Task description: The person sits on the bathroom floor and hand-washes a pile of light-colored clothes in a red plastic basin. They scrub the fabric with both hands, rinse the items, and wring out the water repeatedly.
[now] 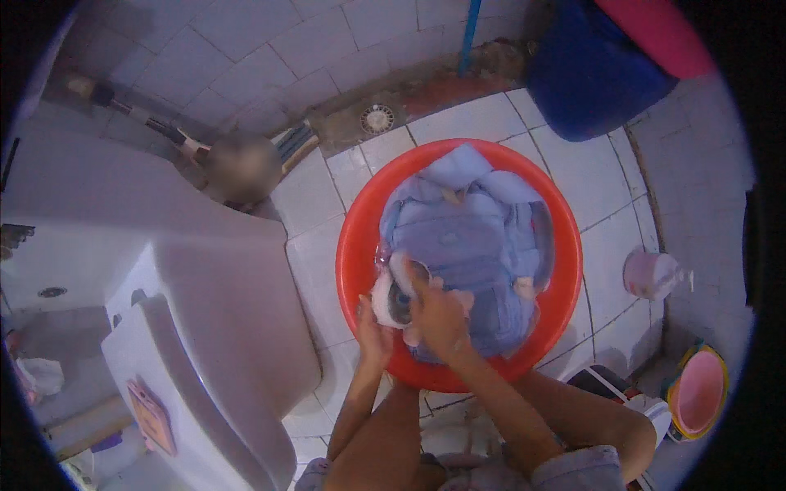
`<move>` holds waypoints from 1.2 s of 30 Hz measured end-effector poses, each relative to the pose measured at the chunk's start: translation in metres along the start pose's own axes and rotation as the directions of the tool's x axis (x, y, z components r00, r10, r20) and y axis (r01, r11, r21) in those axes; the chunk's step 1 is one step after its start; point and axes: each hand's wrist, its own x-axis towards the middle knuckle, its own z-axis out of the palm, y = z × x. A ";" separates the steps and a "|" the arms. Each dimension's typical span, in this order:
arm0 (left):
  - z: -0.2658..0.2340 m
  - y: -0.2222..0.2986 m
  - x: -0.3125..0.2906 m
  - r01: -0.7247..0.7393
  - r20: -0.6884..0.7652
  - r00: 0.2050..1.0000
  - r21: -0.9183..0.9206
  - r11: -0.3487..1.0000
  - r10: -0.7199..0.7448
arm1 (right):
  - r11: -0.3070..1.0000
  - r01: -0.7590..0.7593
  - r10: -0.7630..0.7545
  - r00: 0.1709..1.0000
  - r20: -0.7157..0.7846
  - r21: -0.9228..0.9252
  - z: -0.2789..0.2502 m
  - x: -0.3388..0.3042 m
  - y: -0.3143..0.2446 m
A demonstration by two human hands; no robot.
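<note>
A red basin stands on the tiled floor between my knees. In it lies a soaked pale blue bag, which looks like a backpack with a front pocket. Over the basin's near left part, my left hand grips a white, rounded thing with a dark middle, perhaps a small shoe. Bent over that same thing, my right hand has its fingers closed round a pale, oblong thing, possibly a brush. My fingers partly hide both, so their exact kind is unclear.
A white bathtub or toilet-like fixture fills the left side, with a pink-framed flat item on it. A dark blue bin stands far right. Right of the basin is a clear jug-like bottle; nearer, stacked small basins. A floor drain lies beyond.
</note>
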 end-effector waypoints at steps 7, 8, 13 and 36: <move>-0.023 -0.006 0.006 -0.057 -0.033 0.998 0.078 0.995 0.060 | 0.993 -0.002 -0.002 0.999 0.040 0.117 -0.009 -0.042 0.001; -0.025 -0.006 0.004 -0.050 -0.051 0.997 0.103 0.993 0.056 | 0.989 -0.071 0.054 0.990 0.130 0.133 -0.017 -0.024 -0.002; -0.018 0.001 0.005 -0.062 -0.101 0.992 0.164 0.985 0.079 | 0.944 -0.179 0.127 0.972 0.196 0.277 -0.007 0.005 0.020; -0.011 -0.003 -0.004 -0.022 -0.210 0.973 0.344 0.939 0.099 | 0.936 -0.145 0.050 0.956 0.288 0.321 0.017 -0.008 0.111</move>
